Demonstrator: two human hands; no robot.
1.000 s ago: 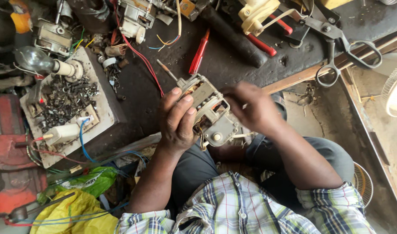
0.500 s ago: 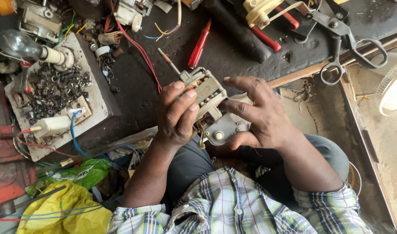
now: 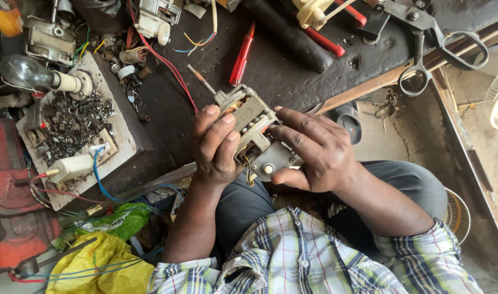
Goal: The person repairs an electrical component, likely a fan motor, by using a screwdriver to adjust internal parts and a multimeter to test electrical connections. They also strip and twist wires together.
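A: While we look down at the dark workbench (image 3: pixel 292 81), we see the small grey mechanism (image 3: pixel 254 136) held above the lap, near the bench's front edge; the left hand (image 3: pixel 216 147) wraps it from nine o'clock, fingers curled shut over its top face.

B: And the right hand (image 3: pixel 319 158) comes in from three o'clock; its fingers (image 3: pixel 292 122) are closed on the far side and its thumb is tucked under the round end with the pale button; so both hands are gripping the one piece.

A: We judge it stiff and fairly dense for its bulk, metal plates around a plastic core; it should not flex, though the thin shaft (image 3: pixel 201 80) that sticks out toward eleven o'clock looks easy to bend.

B: We agree; we would hold it by the flat side plates, as now, and keep off the shaft and the loose wire ends at six o'clock; the surfaces look dusty or oily, so a firm pinch seems wise.

A: Around it, a red screwdriver (image 3: pixel 242 54) lies at twelve o'clock, scissors (image 3: pixel 423 49) at two o'clock, and a board of dark screws (image 3: pixel 75 120) with a bulb (image 3: pixel 23 73) at nine o'clock.
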